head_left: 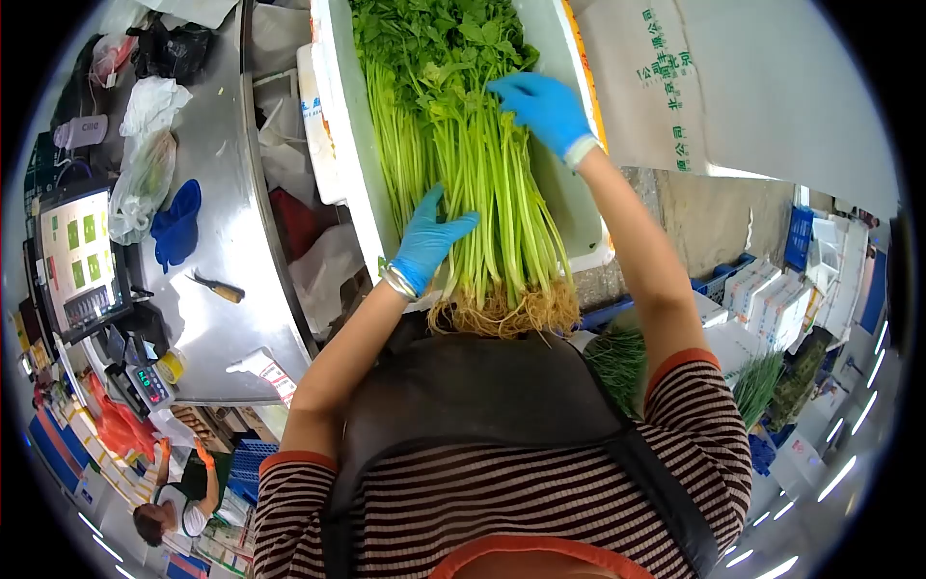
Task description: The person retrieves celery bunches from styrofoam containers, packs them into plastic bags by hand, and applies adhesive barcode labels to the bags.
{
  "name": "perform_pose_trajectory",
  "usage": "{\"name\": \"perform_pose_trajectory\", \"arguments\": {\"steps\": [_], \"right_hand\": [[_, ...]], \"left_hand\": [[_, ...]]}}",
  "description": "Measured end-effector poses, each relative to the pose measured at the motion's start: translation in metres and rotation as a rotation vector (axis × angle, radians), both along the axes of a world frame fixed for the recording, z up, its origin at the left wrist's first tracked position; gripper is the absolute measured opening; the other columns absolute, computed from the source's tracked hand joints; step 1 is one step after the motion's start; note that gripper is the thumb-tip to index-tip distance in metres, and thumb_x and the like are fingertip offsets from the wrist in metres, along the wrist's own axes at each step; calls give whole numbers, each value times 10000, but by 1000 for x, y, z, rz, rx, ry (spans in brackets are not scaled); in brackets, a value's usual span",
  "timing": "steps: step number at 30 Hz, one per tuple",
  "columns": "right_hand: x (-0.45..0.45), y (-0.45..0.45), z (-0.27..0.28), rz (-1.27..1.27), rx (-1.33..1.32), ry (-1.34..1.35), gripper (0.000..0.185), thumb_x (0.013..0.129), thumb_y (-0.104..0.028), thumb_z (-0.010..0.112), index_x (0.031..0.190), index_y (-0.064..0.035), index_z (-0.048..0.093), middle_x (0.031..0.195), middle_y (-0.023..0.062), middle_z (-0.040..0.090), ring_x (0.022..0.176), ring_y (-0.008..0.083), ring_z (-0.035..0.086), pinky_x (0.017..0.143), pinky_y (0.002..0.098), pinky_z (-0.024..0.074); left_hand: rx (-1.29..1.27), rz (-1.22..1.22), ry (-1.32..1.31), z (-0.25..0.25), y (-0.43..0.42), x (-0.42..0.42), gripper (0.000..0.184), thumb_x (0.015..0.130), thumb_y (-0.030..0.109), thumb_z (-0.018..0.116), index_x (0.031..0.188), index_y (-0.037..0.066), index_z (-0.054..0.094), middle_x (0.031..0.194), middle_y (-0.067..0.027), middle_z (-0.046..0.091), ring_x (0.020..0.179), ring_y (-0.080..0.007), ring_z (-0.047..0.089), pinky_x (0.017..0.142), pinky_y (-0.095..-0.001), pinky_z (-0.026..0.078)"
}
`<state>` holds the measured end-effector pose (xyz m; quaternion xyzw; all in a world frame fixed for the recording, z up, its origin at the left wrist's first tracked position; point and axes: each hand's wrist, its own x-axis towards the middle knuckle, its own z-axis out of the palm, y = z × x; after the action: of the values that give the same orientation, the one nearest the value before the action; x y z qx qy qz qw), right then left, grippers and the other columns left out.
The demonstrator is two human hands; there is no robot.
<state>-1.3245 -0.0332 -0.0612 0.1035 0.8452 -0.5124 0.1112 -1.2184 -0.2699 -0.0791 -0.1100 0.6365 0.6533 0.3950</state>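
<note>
A thick bunch of celery (497,203), green leaves at the far end and tangled brown roots (506,311) toward me, lies in a long white foam box (359,174). Its roots stick out over the box's near end, close to my dark apron. My left hand (431,243), in a blue glove, holds the bunch from its left side low on the stalks; the thumb lies on top and some fingers are hidden among the stems. My right hand (546,108), also blue-gloved, is open, its fingers stretched over the upper stalks below the leaves. More celery (391,125) lies along the box's left wall.
On the left, a steel table (217,328) bears a knife (218,288), a blue cloth-like item (177,224), plastic bags and a touchscreen (82,256). A large white printed sheet (733,87) is at the right. A person (178,507) in orange gloves works at lower left.
</note>
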Motion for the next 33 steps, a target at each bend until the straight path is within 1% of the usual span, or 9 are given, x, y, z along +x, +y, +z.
{"name": "perform_pose_trajectory", "arguments": {"steps": [4, 7, 11, 15, 18, 22, 25, 29, 33], "right_hand": [[-41, -81, 12, 675, 919, -385, 316, 857, -342, 645, 959, -53, 723, 925, 152, 705, 840, 319, 680, 727, 413, 539], [-49, -66, -53, 705, 995, -330, 326, 839, -335, 658, 972, -45, 722, 962, 159, 706, 848, 315, 684, 725, 464, 540], [-57, -25, -69, 471, 498, -408, 411, 799, -410, 698, 909, -14, 714, 827, 151, 691, 723, 271, 633, 704, 405, 505], [-34, -11, 2, 97, -249, -361, 277, 879, -350, 666, 897, -78, 718, 814, 20, 632, 596, 80, 440, 568, 225, 400], [-20, -11, 38, -29, -425, -216, 209, 889, -305, 672, 875, -103, 722, 702, -40, 491, 564, 49, 405, 520, 198, 348], [-5, -9, 60, -103, -593, -115, 206, 905, -277, 654, 914, -75, 697, 713, -35, 489, 613, 55, 436, 574, 199, 365], [6, -9, 74, -118, -696, 11, 178, 931, -237, 616, 941, -72, 682, 756, -18, 552, 613, 64, 439, 573, 204, 370], [21, 1, 97, -61, -828, 38, 172, 954, -219, 578, 963, -61, 647, 912, 39, 667, 604, 79, 488, 557, 215, 402], [43, 0, 117, -58, -845, 46, 175, 969, -207, 561, 991, -40, 606, 879, 50, 591, 583, 79, 438, 525, 209, 370]], "left_hand": [[-97, -27, 65, -14, 10, 3, 926, 816, 293, 770, 1482, -47, 224, 1482, -245, 344, 1349, -315, 385, 1096, -362, 357], [-35, -12, 40, -17, 3, 3, 881, 833, 286, 751, 1473, -52, 248, 1475, -243, 357, 1348, -314, 386, 1102, -358, 348], [124, 88, -80, -21, -14, 6, 803, 862, 263, 720, 1461, -51, 287, 1454, -243, 390, 1334, -304, 405, 1100, -342, 346], [167, 102, -92, -32, -22, 12, 724, 881, 280, 703, 1438, -26, 358, 1436, -211, 431, 1315, -288, 432, 1086, -343, 360], [154, 197, -56, -10, -19, 1, 669, 896, 314, 681, 1409, -16, 407, 1406, -212, 462, 1288, -293, 457, 1069, -344, 378], [-183, 99, 632, 9, -6, -14, 652, 884, 356, 682, 1390, 18, 447, 1305, -222, 529, 1091, -278, 584, 965, -330, 462], [-82, -80, 411, 41, 14, -22, 663, 868, 346, 697, 1390, 20, 450, 1315, -204, 531, 1011, -257, 626, 905, -334, 500], [44, -97, 309, -11, 22, -17, 686, 857, 299, 707, 1414, 20, 421, 1237, -170, 596, 930, -200, 651, 857, -338, 522], [326, -129, -55, 4, -3, -28, 540, 902, 175, 658, 1400, 76, 475, 1056, -32, 655, 831, -77, 584, 785, -223, 484]]}}
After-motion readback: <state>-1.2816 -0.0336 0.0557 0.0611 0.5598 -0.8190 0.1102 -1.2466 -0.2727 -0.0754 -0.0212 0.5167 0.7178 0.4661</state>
